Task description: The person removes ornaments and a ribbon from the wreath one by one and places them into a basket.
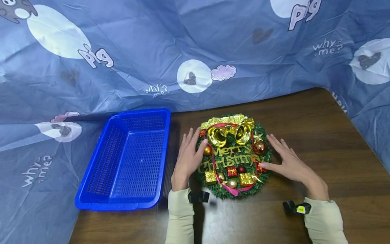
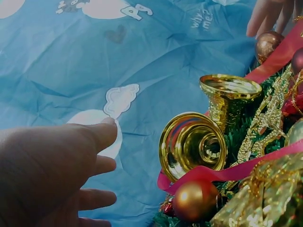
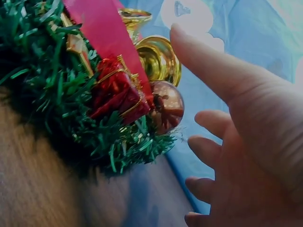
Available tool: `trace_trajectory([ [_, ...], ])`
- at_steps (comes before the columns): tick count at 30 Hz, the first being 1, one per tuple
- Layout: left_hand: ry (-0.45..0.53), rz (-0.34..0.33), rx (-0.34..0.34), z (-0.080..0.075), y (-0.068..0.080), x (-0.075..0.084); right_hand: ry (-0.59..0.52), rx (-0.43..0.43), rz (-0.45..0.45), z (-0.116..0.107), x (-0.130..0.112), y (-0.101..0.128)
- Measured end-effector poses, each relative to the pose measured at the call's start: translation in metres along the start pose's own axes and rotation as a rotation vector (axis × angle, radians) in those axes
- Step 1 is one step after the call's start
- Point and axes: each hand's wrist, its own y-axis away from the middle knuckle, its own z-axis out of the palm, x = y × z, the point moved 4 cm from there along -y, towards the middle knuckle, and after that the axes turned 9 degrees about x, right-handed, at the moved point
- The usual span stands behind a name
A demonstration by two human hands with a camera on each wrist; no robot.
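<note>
Fingers straight and loosely spread on both sides here, gripping nothing: the left hand (image 1: 188, 159) hangs at the wreath's left edge, centre of the frame, and the right hand (image 1: 294, 166) faces it just right of centre. The right wrist view shows a gap between those fingertips and the brown ball (image 1: 260, 146); whether the left thumb brushes the gold ball (image 1: 208, 150), I can't tell. Between them lies the wreath (image 1: 234, 156), flat on the table (image 1: 329, 135), and it looks a tricky one: close on the trimmings instead of the green rim and a ball might pop loose. The two bells (image 1: 217, 136) stick up near the top, so a careless thumb could bend or knock them. That pink ribbon (image 1: 233, 191), looping low, could snag a finger, and the thin gold lettering (image 1: 226, 151) would probably bend under pressure. An uneven lift might tip everything. Out left, the blue basket (image 1: 165, 149) has a raised rim, a likely catch for bristles or bells if the wreath swings over too low.
</note>
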Motion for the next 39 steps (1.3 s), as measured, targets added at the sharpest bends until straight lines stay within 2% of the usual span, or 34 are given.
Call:
trace_trajectory([
  [15, -0.016, -0.003, -0.074, -0.001, 0.008, -0.009, -0.024, -0.051, 0.022, 0.010, 0.010, 0.001],
  [20, -0.035, 0.009, -0.074, -0.001, 0.010, -0.012, -0.012, -0.067, 0.041, 0.012, 0.013, 0.003],
  [28, -0.054, 0.008, -0.081, -0.001, 0.013, -0.020, -0.018, -0.090, -0.014, 0.015, 0.016, 0.003],
  [33, -0.051, 0.041, -0.042, -0.003, 0.013, -0.022, -0.008, -0.105, -0.018, 0.018, 0.020, 0.005],
  [39, -0.070, 0.100, 0.064, -0.003, 0.008, -0.024, 0.014, -0.112, -0.031, 0.023, 0.026, 0.009],
])
